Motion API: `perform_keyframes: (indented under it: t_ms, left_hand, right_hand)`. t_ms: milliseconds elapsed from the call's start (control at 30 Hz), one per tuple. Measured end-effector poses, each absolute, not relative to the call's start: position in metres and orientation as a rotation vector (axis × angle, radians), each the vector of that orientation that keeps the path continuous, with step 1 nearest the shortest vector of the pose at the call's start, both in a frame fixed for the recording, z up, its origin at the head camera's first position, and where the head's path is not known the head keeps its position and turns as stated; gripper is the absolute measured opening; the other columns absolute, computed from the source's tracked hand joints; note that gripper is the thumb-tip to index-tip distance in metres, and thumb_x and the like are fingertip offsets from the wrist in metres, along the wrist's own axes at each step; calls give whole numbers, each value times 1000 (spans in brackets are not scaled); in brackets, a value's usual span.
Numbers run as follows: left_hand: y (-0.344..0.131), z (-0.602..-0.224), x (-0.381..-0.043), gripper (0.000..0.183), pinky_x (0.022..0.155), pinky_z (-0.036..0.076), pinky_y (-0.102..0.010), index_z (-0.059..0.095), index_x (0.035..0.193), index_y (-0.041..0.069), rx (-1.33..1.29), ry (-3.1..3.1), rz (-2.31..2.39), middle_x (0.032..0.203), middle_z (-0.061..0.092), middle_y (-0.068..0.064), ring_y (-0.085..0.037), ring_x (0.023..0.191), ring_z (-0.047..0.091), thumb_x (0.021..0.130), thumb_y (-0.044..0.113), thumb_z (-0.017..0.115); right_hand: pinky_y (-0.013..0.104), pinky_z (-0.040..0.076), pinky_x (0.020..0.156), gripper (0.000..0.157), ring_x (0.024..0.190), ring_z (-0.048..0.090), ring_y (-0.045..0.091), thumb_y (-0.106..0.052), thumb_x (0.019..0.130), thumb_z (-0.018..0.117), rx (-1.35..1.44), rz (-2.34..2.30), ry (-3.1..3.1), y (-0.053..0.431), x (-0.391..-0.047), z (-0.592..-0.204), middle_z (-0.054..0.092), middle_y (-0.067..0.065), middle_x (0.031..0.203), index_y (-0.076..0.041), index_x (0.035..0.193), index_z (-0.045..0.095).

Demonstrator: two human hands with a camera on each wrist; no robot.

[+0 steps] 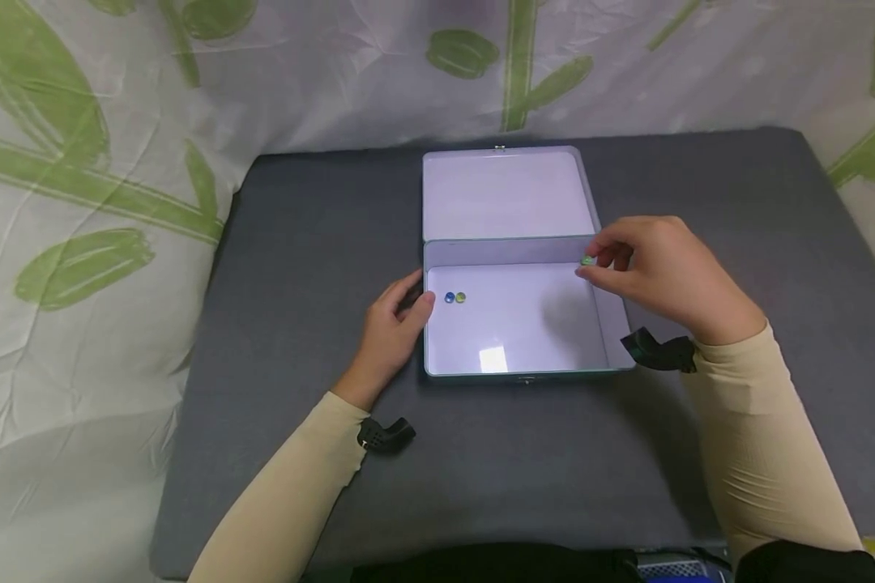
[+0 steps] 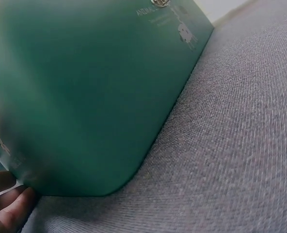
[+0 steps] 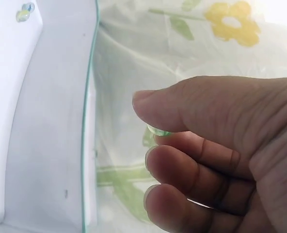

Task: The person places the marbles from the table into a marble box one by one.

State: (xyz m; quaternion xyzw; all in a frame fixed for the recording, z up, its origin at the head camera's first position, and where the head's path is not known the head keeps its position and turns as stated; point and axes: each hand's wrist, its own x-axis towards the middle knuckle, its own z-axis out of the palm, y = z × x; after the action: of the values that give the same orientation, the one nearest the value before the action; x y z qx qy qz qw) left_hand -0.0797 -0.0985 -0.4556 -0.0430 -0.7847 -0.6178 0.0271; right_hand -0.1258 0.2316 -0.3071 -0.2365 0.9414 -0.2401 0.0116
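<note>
Work on the flat counter (image 1: pixel 321 243), with the box (image 1: pixel 620 328) square and its lid (image 1: pixel 506 194) laid back beyond; avoid knocking the open lid. With the left hand (image 1: pixel 388 328), curved at the box's left wall with thumb over the rim, grip just enough to stop any slide. With the right hand (image 1: pixel 663 271), raised over the box's right wall, mind the wrist near that edge. Over the back right corner, with fingers (image 3: pixel 167 167) narrow and pinching the green marble (image 3: pixel 159 131) against the thumb, squeeze softly, to avoid probably squirting smooth glass away. Before any release, come low over the box's floor, to limit bounce and roll. Avoid bumping the blue marble (image 1: pixel 449 297) and yellow marble (image 1: pixel 461 297), side by side near the left wall.
</note>
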Motion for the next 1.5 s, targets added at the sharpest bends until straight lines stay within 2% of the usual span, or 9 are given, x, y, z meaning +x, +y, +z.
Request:
perform_keyframes:
  t_ms: [133, 233, 533, 833, 1133, 1500]
  left_hand:
    - [-97, -456, -81, 53, 96, 58, -38, 54, 150, -2, -143, -2410, -1910, 142, 61, -22, -31, 128, 61, 104, 23, 61]
    - [-96, -455, -80, 54, 98, 57, -43, 54, 151, -2, -134, -2410, -1912, 142, 61, -21, -30, 129, 60, 104, 24, 61]
    - [-96, -457, -79, 55, 100, 57, -47, 54, 151, -1, -127, -2418, -1894, 144, 60, -20, -29, 130, 59, 104, 25, 62]
    - [-92, -456, -82, 53, 98, 58, -45, 55, 150, -3, -149, -2406, -1872, 142, 61, -21, -31, 130, 61, 103, 23, 62]
    - [-89, -455, -82, 54, 99, 57, -49, 54, 150, -3, -157, -2405, -1893, 144, 60, -23, -34, 131, 61, 103, 21, 65]
    - [-88, -452, -82, 53, 100, 57, -47, 56, 149, -4, -158, -2409, -1885, 143, 60, -22, -33, 131, 61, 104, 23, 62]
  right_hand:
    - [28, 47, 66, 10, 74, 60, 14, -15, 90, 83, -756, -747, 2928, 224, -132, -309, 71, 0, 83, -10, 97, 79]
    - [30, 48, 65, 11, 74, 60, 15, -15, 91, 82, -755, -754, 2899, 217, -137, -311, 71, 1, 84, -9, 99, 80]
    - [38, 50, 64, 15, 73, 62, 18, -16, 92, 77, -811, -619, 2881, 192, -146, -318, 74, 4, 87, -6, 103, 81]
    - [39, 51, 66, 10, 74, 62, 17, -17, 95, 75, -907, -547, 2832, 176, -150, -322, 74, 1, 85, -9, 98, 81]
    - [39, 50, 67, 9, 73, 61, 17, -18, 94, 77, -980, -518, 2773, 158, -159, -330, 72, -2, 80, -11, 94, 81]
    - [42, 59, 82, 13, 85, 70, 20, -16, 93, 79, -953, -454, 2622, 135, -172, -355, 79, 5, 91, -6, 100, 83]
